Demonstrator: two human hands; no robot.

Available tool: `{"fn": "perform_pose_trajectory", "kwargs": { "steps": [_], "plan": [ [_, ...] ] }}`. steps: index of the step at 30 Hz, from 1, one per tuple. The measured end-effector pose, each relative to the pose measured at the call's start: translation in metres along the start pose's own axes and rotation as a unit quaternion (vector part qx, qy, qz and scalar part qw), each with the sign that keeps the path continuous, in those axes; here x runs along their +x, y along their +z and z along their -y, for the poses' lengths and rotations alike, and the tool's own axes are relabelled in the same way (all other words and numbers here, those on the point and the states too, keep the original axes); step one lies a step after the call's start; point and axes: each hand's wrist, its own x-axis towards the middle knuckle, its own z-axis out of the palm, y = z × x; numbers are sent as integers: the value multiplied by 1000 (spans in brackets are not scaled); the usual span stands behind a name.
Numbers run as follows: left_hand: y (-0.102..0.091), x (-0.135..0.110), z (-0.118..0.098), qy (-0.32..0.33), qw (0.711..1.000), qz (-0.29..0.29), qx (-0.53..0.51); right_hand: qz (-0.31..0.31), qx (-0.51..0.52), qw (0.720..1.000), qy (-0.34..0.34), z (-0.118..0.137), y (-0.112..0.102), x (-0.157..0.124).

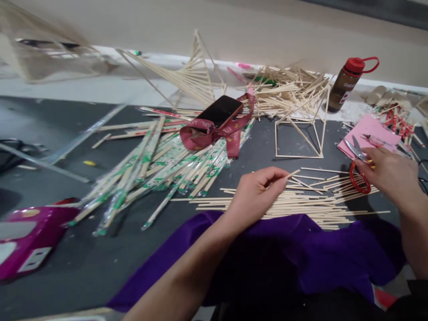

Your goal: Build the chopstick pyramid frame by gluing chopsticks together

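While left fingers (274,173) pinch a stick (294,174) and right fingers (375,154) grip scissors (355,149) at three o'clock, a frame (297,156) stands joined at two; many loose sticks (314,203) remain at four.

A brown see-through bottle (343,87) with a red cap and carrying loop stands on the pale strip (140,87) at the foot of the plain wall (267,26). Toward the middle of the dark tabletop (83,263), a dark-screened phone (224,109) lies with a dusty-red lanyard (197,139) looped beside it, lettering along its band. Pink paper (376,125) is spread at the right. At the left edge sits a shiny magenta packet (50,223) with pale patches; a small yellow piece (89,163) lies beyond it. Purple cloth (197,232) bunches along the near side.
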Motion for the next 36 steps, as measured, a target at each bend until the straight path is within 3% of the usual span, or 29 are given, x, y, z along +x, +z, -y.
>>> {"fn": "perform_pose_trajectory", "kwargs": {
  "steps": [1, 4, 7, 15, 26, 32, 36],
  "plan": [
    [0, -1, 0, 17, 999, 0, 30, -31, 63, 997, -31, 18, -5, 0],
    [2, -2, 5, 64, 991, -5, 118, 92, 270, 943, -170, 70, -12, 7],
    [2, -2, 10, 96, 978, -11, 185, 123, 297, 918, -232, 98, -2, 16],
    [6, 1, 20, 131, 951, 3, 282, 152, 223, 929, -252, 102, 31, 14],
    [10, 0, 27, 125, 928, 4, 351, 144, 133, 942, -272, 114, 32, 11],
    [7, 0, 24, 112, 922, -19, 370, 195, 79, 945, -250, 128, 22, 24],
    [5, 1, 24, 89, 920, -35, 380, 189, 83, 950, -234, 133, 22, 27]
  ]
}}
